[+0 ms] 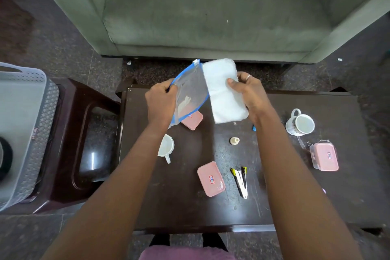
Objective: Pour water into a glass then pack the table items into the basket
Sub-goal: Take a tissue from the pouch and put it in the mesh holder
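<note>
Beside the table's left edge, a grey perforated plastic basket (23, 124) sits on a dark glossy stool (84, 143). Over the table's far edge, the left hand (161, 102) pinches the blue-trimmed rim of a translucent mesh zip pouch (191, 93), fingers curled closed on it. Just beside it, the right hand (250, 91), a ring on one finger, grips a folded white towel (223, 95), soft and rectangular, thumb across its face.

On the dark scratched table (358, 196) lie three pink-lidded rectangular containers, each bearing a small red-bordered label too small to read: one (193, 120) under the pouch, one (211, 178) near the front edge, one (325, 156) toward the right edge. Two cups: a white one (166, 146) by the left forearm, a patterned mug (300, 124) far right. Between them, one small cream cap (234, 140) and one black-and-yellow stapler (240, 181).
</note>
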Available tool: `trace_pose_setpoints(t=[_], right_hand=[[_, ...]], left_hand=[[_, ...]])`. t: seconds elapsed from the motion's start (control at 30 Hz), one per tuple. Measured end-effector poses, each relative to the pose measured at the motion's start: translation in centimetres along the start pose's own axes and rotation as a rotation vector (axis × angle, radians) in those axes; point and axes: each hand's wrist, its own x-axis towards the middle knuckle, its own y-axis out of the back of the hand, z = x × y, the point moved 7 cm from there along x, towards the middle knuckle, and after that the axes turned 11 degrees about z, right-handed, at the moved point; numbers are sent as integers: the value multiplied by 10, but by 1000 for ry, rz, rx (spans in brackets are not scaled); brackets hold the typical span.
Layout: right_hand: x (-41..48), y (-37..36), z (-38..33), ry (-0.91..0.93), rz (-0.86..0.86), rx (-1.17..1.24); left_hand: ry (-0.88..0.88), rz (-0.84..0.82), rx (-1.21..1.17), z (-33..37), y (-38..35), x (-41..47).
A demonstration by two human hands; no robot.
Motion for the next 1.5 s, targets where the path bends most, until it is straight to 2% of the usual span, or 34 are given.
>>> trace_pose_setpoints(t=[0.17,0.33,0.57,0.83,0.93,1.07,1.13,1.27,1.4,1.5], right_hand=[[-7,32,28,-91,209,187],[-25,52,56,-150,274,462],[-40,96,83,-151,484,504],[-66,166,104,-104,537,300],[-77,197,108,-149,563,359],[-81,235,112,-209,492,392],[-82,251,115,-188,489,304],[-85,271,130,-187,415,-70],[-93,285,145,-284,445,-79],[-95,290,149,-267,431,-168]], left_hand=[[34,-62,-107,13,2,-1],[251,-110,-402,16,-5,-1],[317,-217,-448,12,-25,-23],[351,-245,-512,25,-57,-78],[311,-245,-481,34,-72,-100],[247,-220,-450,52,-85,-128],[197,-210,-407,57,-88,-137],[77,-190,-322,66,-91,-154],[-16,-199,-259,74,-97,-170],[-52,-204,-253,77,-105,-182]])
